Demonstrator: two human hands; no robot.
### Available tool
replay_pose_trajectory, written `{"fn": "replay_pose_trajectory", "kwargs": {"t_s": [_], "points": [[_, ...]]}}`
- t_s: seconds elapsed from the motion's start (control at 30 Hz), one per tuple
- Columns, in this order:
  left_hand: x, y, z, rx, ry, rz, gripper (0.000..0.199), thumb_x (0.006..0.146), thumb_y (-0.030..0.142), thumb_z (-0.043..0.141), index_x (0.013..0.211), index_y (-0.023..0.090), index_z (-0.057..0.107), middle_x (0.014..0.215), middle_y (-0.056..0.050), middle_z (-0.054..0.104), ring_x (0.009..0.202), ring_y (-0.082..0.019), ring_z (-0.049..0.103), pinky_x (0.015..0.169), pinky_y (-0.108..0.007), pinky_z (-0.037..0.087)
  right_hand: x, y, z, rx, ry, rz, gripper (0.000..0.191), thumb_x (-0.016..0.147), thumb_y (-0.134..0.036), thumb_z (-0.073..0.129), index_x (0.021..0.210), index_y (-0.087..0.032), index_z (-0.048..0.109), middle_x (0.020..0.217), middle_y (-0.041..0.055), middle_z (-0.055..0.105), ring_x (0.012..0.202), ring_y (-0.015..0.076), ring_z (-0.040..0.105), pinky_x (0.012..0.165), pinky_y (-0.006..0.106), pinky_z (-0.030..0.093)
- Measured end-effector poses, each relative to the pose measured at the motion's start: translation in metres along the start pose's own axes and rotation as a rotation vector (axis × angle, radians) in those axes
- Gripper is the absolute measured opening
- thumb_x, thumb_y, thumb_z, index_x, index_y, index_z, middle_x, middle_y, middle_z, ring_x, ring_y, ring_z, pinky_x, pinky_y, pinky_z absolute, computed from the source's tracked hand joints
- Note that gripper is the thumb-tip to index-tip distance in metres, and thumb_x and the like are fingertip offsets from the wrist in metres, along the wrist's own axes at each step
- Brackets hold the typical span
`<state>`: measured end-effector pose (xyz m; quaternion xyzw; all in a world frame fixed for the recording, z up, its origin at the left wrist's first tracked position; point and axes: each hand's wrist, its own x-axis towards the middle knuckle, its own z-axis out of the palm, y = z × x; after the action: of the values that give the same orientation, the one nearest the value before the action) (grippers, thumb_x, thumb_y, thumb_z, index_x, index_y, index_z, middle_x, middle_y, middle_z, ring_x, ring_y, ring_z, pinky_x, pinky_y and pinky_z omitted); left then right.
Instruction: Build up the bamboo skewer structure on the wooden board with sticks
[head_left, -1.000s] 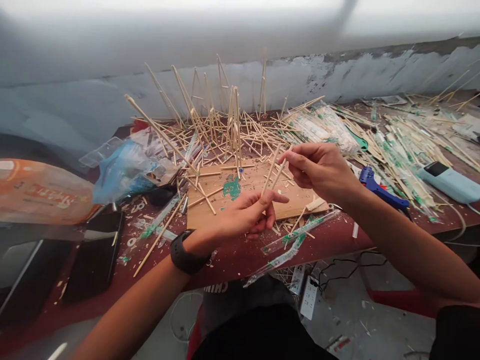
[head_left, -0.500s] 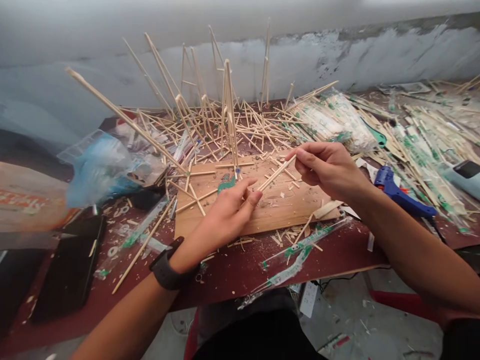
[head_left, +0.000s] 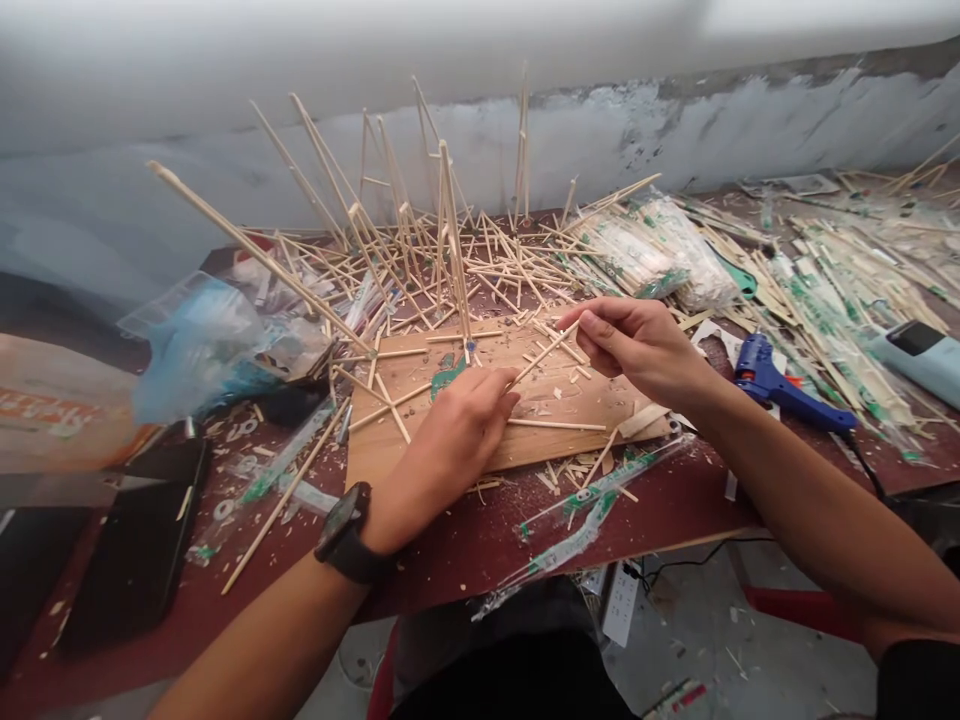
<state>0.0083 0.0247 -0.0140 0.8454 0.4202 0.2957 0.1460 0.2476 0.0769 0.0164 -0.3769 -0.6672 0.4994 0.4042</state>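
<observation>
Between the fingertips of my right hand, the upper end of a thin wooden stick is pinched; it slants down to the left over the board. My left hand is closed, knuckles up, at the lower end of that stick; its fingertips are partly hidden. A second stick lies on the wooden board, running rightward from under my left hand. Just beyond the left knuckles is a green object, partly covered. Behind it rises a tall bundle of joined sticks.
Stick frames and loose sticks crowd the back of the table. On the right are a blue glue gun, plastic-wrapped packs and a light-blue device. A blue plastic bag and a black phone-like slab are at left.
My left hand has turned knuckles up and its fingers have closed. One stick of the pair between my hands now lies on the board. The view has shifted slightly.
</observation>
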Motion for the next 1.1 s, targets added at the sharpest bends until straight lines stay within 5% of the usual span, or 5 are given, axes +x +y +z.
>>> {"fn": "replay_pose_trajectory", "kwargs": {"t_s": [0.27, 0.47, 0.63, 0.83, 1.1], "points": [[0.000, -0.004, -0.003, -0.123, 0.136, -0.064, 0.024, 0.104, 0.019, 0.051, 0.119, 0.013, 0.069, 0.086, -0.005, 0.076, 0.078, -0.017, 0.069, 0.079, -0.030, 0.056, -0.031, -0.032, 0.000, -0.626, 0.229, -0.120, 0.032, 0.098, -0.047, 0.069, 0.109, -0.017, 0.063, 0.073, -0.0029, 0.052, 0.058, 0.0119, 0.047, 0.058, 0.030, 0.037], [0.000, 0.006, -0.017, -0.160, 0.164, -0.104, 0.019, 0.106, 0.023, 0.051, 0.107, 0.015, 0.068, 0.069, 0.002, 0.062, 0.062, -0.013, 0.055, 0.066, -0.026, 0.044, -0.061, -0.025, 0.014, -1.016, -0.453, -0.153, 0.022, 0.108, -0.030, 0.053, 0.094, -0.016, 0.063, 0.090, 0.0079, 0.065, 0.074, 0.0172, 0.056, 0.068, 0.031, 0.038], [-0.001, 0.005, -0.020, -0.235, 0.099, -0.072, 0.026, 0.109, 0.027, 0.047, 0.089, 0.019, 0.062, 0.062, 0.006, 0.048, 0.054, -0.011, 0.044, 0.058, -0.026, 0.034, -0.060, -0.025, 0.021, -1.048, -0.591, -0.093, 0.025, 0.107, -0.015, 0.044, 0.086, -0.017, 0.057, 0.087, 0.0057, 0.061, 0.073, 0.0156, 0.051, 0.068, 0.030, 0.035], [0.001, 0.005, -0.021, -0.272, 0.046, -0.020, 0.028, 0.105, 0.024, 0.048, 0.079, 0.021, 0.056, 0.067, 0.003, 0.059, 0.059, -0.012, 0.051, 0.063, -0.026, 0.042, -0.056, -0.026, 0.012, -1.243, -0.336, -0.140, 0.022, 0.101, -0.009, 0.045, 0.093, -0.015, 0.065, 0.093, 0.0111, 0.067, 0.069, 0.0166, 0.051, 0.062, 0.032, 0.033], [-0.002, 0.002, -0.023, -0.361, 0.042, -0.090, 0.028, 0.105, 0.026, 0.047, 0.081, 0.019, 0.062, 0.070, 0.000, 0.064, 0.063, -0.013, 0.058, 0.067, -0.028, 0.046, -0.026, -0.009, -0.094, -1.279, 0.073, 0.062, 0.028, 0.097, -0.046, 0.058, 0.093, -0.020, 0.069, 0.084, 0.0131, 0.071, 0.080, 0.0273, 0.063, 0.074, 0.043, 0.048]]}}
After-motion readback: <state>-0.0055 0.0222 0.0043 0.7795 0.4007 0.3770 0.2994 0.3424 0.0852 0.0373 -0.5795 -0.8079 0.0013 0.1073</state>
